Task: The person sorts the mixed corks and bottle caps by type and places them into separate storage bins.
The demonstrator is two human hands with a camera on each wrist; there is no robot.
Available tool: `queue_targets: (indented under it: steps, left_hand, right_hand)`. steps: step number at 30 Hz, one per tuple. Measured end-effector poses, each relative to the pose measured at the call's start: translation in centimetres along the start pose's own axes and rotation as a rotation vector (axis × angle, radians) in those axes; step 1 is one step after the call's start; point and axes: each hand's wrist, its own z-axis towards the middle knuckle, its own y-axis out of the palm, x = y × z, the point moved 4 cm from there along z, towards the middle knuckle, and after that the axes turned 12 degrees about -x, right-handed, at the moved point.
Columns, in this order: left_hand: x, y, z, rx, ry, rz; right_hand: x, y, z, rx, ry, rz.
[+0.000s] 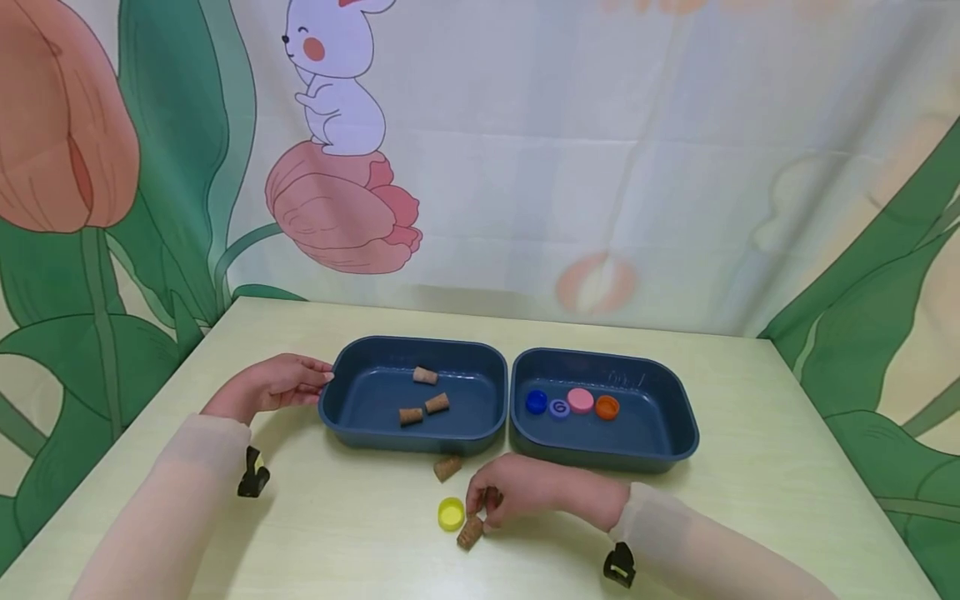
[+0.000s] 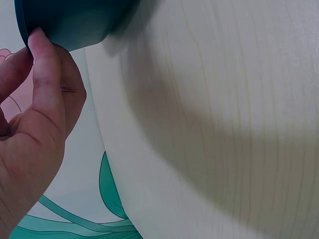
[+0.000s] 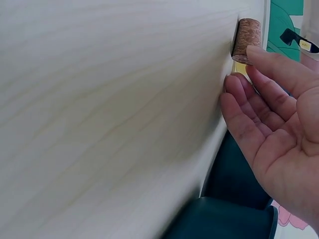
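My left hand [image 1: 288, 383] holds the left end of a dark blue tray [image 1: 416, 442], its fingertips at the rim; in the left wrist view a digit presses the tray wall [image 2: 75, 25]. Three cork stoppers [image 1: 437, 403] lie inside that tray. On the table in front, my right hand [image 1: 517, 492] pinches a cork stopper [image 1: 470, 533] near one end, the thumb [image 3: 264, 57] against its side in the right wrist view. Beside this cork is a yellow bottle cap [image 1: 451, 514]. Another cork stopper [image 1: 447, 468] lies just in front of the left tray.
A second dark blue tray [image 1: 600, 454] stands close against the first on the right. It holds several caps, among them a pink cap [image 1: 580, 401] and an orange cap [image 1: 607, 407]. A printed curtain [image 1: 525, 208] hangs behind the pale table [image 1: 337, 533].
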Motion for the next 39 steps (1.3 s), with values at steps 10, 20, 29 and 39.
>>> queue_targets:
  steps: [10,20,29,39]
  left_hand:
    - [-0.1,0.0,0.0,0.003,0.0,-0.009]
    - [-0.1,0.0,0.0,0.001,0.001,-0.017]
    - [0.0,0.0,0.0,-0.004,-0.001,0.0]
    - [-0.3,-0.2,0.0,0.001,-0.002,0.001]
  right_hand:
    - [-0.1,-0.5,-0.2,-0.023,-0.001,0.035]
    - [-0.6,-1.7,-1.2,-0.056,0.044,0.038]
    - [-1.6,-4.1,-2.6,-0.04,0.029,0.019]
    - [-3.6,-8.8,-4.8,-0.015,-0.008,-0.018]
